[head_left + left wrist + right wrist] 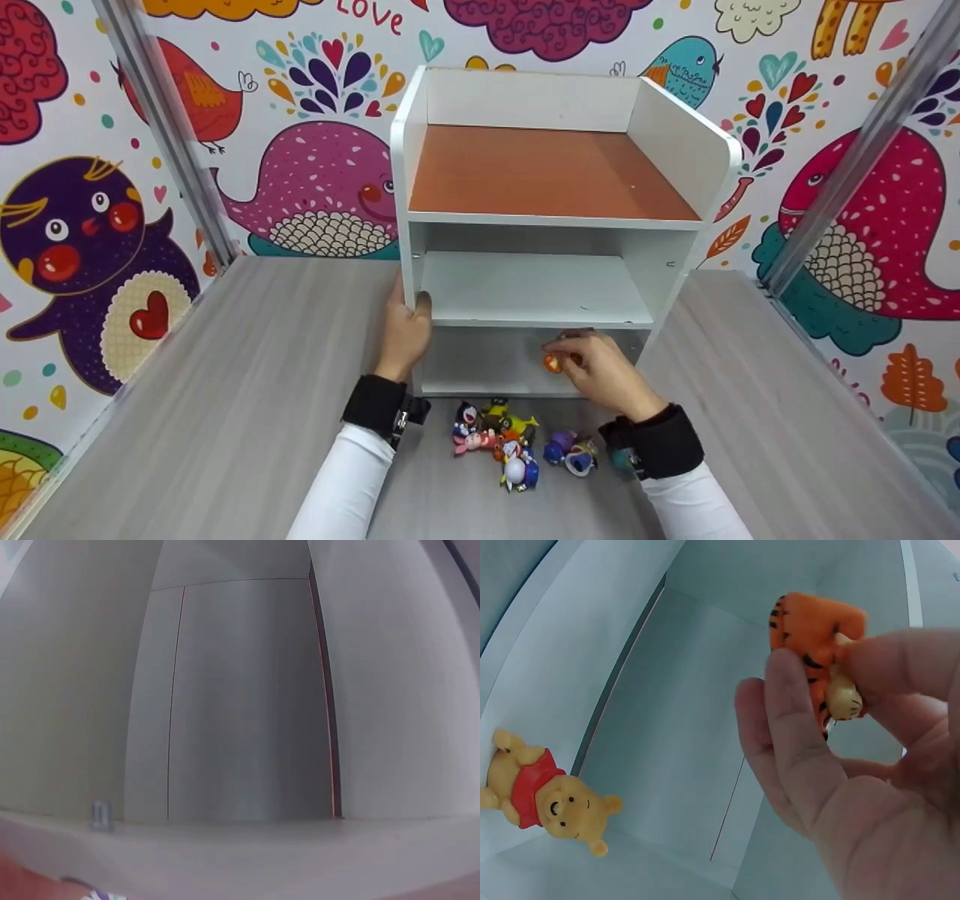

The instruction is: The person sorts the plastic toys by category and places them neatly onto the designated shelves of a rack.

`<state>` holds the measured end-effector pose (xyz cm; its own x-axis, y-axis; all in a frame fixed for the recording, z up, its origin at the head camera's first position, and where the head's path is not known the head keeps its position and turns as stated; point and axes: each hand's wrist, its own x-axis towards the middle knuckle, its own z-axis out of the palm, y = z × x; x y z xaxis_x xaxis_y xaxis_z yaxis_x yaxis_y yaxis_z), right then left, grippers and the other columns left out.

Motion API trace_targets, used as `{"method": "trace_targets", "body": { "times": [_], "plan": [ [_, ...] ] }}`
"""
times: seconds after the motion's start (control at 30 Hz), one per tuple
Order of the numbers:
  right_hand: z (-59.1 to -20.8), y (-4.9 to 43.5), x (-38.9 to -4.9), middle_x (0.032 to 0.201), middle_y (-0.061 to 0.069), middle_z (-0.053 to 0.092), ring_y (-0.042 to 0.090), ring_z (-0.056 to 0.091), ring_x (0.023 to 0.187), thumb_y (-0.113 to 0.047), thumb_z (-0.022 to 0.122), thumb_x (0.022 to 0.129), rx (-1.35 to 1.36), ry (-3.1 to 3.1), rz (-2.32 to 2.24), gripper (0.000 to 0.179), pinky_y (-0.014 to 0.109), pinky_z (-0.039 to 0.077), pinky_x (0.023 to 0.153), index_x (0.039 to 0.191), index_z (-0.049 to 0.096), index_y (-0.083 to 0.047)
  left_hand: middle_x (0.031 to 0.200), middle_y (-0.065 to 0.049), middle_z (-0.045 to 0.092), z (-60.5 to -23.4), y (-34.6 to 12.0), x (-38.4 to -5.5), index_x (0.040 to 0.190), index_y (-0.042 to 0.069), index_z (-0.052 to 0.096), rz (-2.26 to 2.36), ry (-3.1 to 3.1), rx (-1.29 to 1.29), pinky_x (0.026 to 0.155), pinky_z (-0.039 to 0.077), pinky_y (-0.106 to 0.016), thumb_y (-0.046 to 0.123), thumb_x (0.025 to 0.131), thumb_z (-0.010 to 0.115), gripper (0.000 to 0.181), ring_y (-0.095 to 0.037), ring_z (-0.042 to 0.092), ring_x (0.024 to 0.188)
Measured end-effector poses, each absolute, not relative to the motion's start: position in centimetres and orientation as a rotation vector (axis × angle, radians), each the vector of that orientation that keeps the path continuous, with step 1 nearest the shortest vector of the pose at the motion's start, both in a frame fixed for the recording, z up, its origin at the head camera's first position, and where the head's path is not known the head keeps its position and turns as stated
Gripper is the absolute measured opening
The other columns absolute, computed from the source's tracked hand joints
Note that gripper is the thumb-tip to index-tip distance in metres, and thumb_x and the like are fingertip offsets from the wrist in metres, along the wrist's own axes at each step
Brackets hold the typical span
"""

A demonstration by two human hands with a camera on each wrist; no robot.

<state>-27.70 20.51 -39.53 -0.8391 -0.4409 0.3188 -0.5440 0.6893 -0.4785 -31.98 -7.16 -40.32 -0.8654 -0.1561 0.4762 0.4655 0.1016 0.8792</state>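
Observation:
A white shelf unit (566, 325) with a brown top board stands on the grey table. My left hand (406, 334) grips the edge of its left side panel, thumb on the front. At the opening of the bottom compartment, my right hand (604, 371) pinches an orange, black-striped tiger figurine (810, 634) between thumb and fingers. Inside the compartment a yellow bear figurine (551, 799) in a red shirt lies near that hand; in the head view it is hidden. The left wrist view shows mostly the shelf's inner panels (247, 705).
Several small cartoon figurines (514, 461) lie heaped on the table before the shelf. Beside them are purple and blue figurines (561, 445), and a teal piece (622, 459) partly covered by my right wrist. Patterned walls (322, 187) stand behind and at both sides.

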Motion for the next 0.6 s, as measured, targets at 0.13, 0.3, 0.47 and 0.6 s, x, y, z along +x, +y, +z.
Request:
{"method": "trace_targets", "body": {
  "times": [0.13,0.3,0.47,0.6],
  "plan": [
    [-39.78,20.54,-27.81,0.087,0.006,0.072,0.003,0.052,0.063,0.0,0.062,0.094,0.795,-2.702,0.844,0.025,0.018,0.044,0.056,0.118,0.07,-0.002,0.157,-0.029,0.036,-40.3,-7.13,-31.91,0.155,-0.006,0.026,-1.801,-1.928,-0.311,0.126,0.02,-0.053,-0.006,0.095,0.041,0.062,-0.04,0.029,0.149],
    [-40.19,20.49,-27.96,0.096,0.011,0.074,0.018,0.071,0.078,0.001,0.071,0.088,0.808,-2.683,0.84,0.035,0.027,0.059,0.067,0.123,0.066,0.0,0.157,-0.028,0.036,-40.3,-7.09,-31.82,0.155,-0.005,0.027,-1.802,-1.938,-0.31,0.126,0.021,-0.053,-0.005,0.096,0.041,0.061,-0.04,0.03,0.149],
    [-40.15,20.55,-27.97,0.096,0.009,0.077,0.021,0.073,0.081,0.001,0.076,0.083,0.717,-2.699,0.795,0.025,0.033,0.062,0.071,0.108,0.075,-0.004,0.16,-0.025,0.032,-40.2,-7.1,-31.8,0.156,-0.004,0.027,-1.826,-1.953,-0.306,0.127,0.016,-0.054,-0.003,0.096,0.039,0.061,-0.038,0.025,0.152],
    [-40.06,20.72,-28.07,0.092,0.008,0.077,0.019,0.072,0.079,0.002,0.076,0.081,0.734,-2.704,0.786,0.014,0.03,0.061,0.07,0.093,0.078,-0.005,0.159,-0.026,0.033,-40.14,-7.14,-31.87,0.155,-0.004,0.028,-1.813,-1.948,-0.311,0.127,0.016,-0.054,-0.004,0.096,0.04,0.06,-0.039,0.026,0.151]
  ]
}}
